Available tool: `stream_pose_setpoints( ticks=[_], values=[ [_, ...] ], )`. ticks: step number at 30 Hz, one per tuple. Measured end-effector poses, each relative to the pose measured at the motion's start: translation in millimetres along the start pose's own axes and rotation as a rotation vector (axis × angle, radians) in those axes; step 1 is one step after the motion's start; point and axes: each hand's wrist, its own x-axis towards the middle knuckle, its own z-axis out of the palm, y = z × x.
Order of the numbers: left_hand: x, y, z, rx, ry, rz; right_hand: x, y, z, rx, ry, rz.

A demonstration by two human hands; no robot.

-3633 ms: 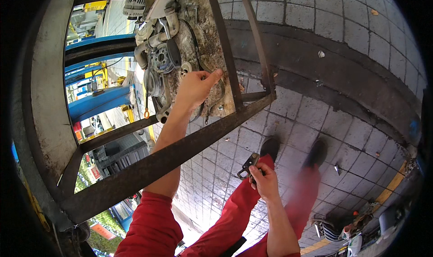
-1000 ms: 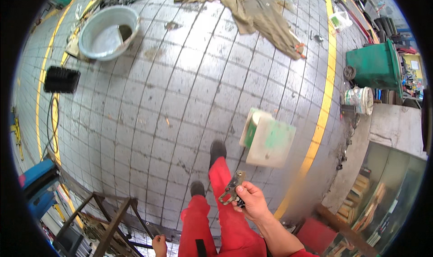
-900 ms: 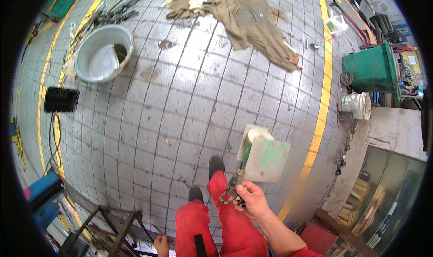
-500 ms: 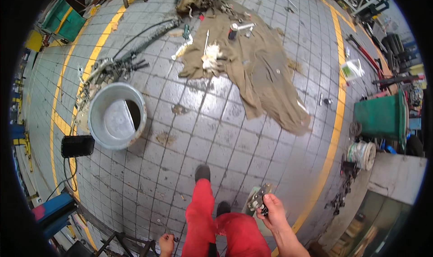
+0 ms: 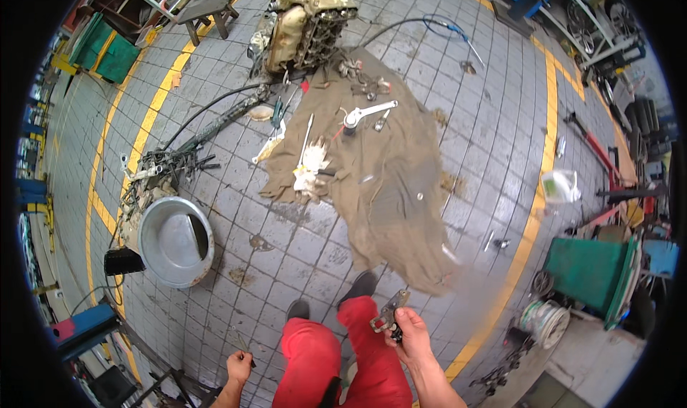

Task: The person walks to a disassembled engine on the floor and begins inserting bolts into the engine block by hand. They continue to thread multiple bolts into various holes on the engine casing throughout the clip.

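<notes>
My right hand (image 5: 413, 331) is closed around a small metal bracket-like part (image 5: 390, 312) with cutouts and a dark piece below it; its exact kind is unclear. It hangs beside my right leg, above the tiled floor. Low on the left, my left hand (image 5: 240, 365) is closed, with something thin and dark poking out of it, too small to name. Ahead lies a brown cloth (image 5: 390, 186). On it are a ratchet wrench (image 5: 370, 112), white work gloves (image 5: 311, 168) and small metal parts (image 5: 368, 87).
An engine block (image 5: 304, 32) stands at the cloth's far end. A grey metal tub (image 5: 147, 240) is at left, near a wiring harness (image 5: 168, 166). A green bin (image 5: 587, 275), a wire-wound spool (image 5: 544, 324) and a white jug (image 5: 560, 186) are at right. A hose crosses the far floor.
I have stepped forward, so the cloth and tub sit lower in view and the engine block shows more fully. The metal part stays in my right hand.
</notes>
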Motion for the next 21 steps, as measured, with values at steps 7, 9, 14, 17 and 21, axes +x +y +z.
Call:
stream_pose_setpoints(
  ticks=[7, 9, 14, 17, 21],
  values=[
    [-14, 177, 77, -0.192, -0.141, -0.069, 58, -180, 47, -0.136, 0.091, -0.068],
    [-4, 202, 100, -0.189, -0.143, -0.093, 78, -224, 68, -0.194, 0.103, -0.062],
    [24, 320, 141, -0.282, -0.157, -0.157, 158, -332, 110, -0.373, 0.039, 0.025],
    [54, 372, 160, -0.188, -0.177, -0.141, 198, -383, 130, -0.474, 0.03, 0.1],
    [69, 486, 176, -0.271, -0.136, -0.172, 265, -455, 163, -0.538, 0.026, 0.156]
  ],
)
